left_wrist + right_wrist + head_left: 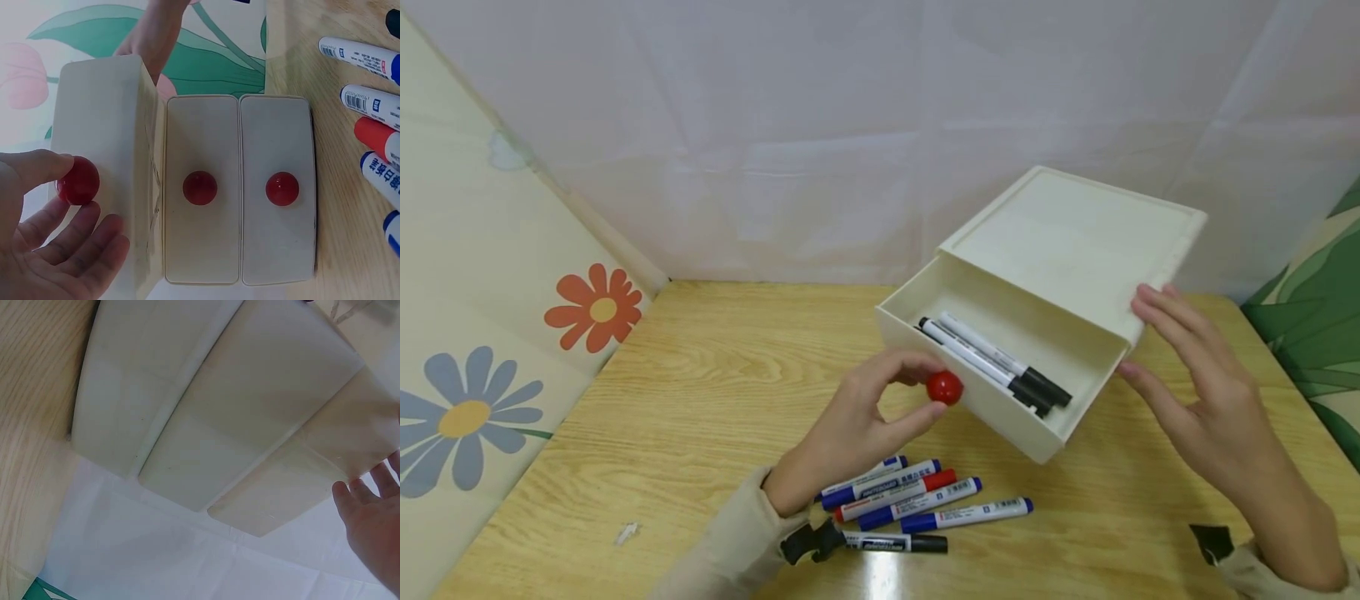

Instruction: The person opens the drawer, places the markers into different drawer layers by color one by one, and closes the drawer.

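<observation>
L grip [855, 419] on red drwr knob [944, 387]

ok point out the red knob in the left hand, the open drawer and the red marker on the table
Red knob [80, 181]: left wrist view, middle of its ball
Open drawer [1000, 417]: head view, outer front panel
Red marker [895, 496]: head view, middle of barrel

The left sleeve [722, 550], low and left of centre in the head view, is plain beige, with an irregular black piece [812, 540] at its end. At lower right, the beige right sleeve [1251, 571] has a flat, angular black patch [1212, 543] beside it.
</observation>
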The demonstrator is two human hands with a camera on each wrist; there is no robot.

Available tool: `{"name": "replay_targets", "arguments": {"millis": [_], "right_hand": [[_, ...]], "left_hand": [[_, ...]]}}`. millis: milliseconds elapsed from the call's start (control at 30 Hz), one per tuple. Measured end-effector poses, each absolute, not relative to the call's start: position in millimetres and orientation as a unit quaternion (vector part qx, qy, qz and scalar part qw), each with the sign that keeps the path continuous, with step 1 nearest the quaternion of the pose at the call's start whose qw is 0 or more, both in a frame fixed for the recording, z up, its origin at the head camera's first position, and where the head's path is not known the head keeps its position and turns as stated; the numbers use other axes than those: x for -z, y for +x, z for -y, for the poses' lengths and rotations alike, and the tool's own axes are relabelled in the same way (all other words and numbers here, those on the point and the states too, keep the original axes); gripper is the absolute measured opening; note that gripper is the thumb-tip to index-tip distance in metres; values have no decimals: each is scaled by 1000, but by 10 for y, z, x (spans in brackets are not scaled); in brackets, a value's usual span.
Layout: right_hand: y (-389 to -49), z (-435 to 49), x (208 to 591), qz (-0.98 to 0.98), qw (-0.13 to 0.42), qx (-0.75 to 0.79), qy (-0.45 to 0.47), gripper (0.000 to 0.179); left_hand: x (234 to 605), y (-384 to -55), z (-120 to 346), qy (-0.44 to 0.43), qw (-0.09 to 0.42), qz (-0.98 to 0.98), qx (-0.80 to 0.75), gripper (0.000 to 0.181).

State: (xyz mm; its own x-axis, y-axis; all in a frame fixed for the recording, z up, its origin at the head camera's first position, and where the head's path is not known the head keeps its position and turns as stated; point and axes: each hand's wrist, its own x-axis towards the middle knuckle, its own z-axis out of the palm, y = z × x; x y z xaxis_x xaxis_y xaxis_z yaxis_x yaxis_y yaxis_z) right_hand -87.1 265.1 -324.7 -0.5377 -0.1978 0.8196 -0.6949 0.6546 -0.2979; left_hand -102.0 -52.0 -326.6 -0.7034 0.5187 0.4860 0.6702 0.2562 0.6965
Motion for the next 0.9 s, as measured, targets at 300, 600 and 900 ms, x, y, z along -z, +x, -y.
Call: {"name": "replay_targets", "arguments": {"millis": [300,600,900], "right_hand": [[-866,-2639,3235,817,397,-316,272,70],[-839,-2605,3250,812,400,-323,278,69],[-840,-2606,3243,810,398,-323,286,69]], "left_hand": [[3220,-1087,484,-370,73,799,469,30],[3197,-1181,416,-368,52,798,474,30],[3199,-1295,276,-361,41,793,489,30]]}}
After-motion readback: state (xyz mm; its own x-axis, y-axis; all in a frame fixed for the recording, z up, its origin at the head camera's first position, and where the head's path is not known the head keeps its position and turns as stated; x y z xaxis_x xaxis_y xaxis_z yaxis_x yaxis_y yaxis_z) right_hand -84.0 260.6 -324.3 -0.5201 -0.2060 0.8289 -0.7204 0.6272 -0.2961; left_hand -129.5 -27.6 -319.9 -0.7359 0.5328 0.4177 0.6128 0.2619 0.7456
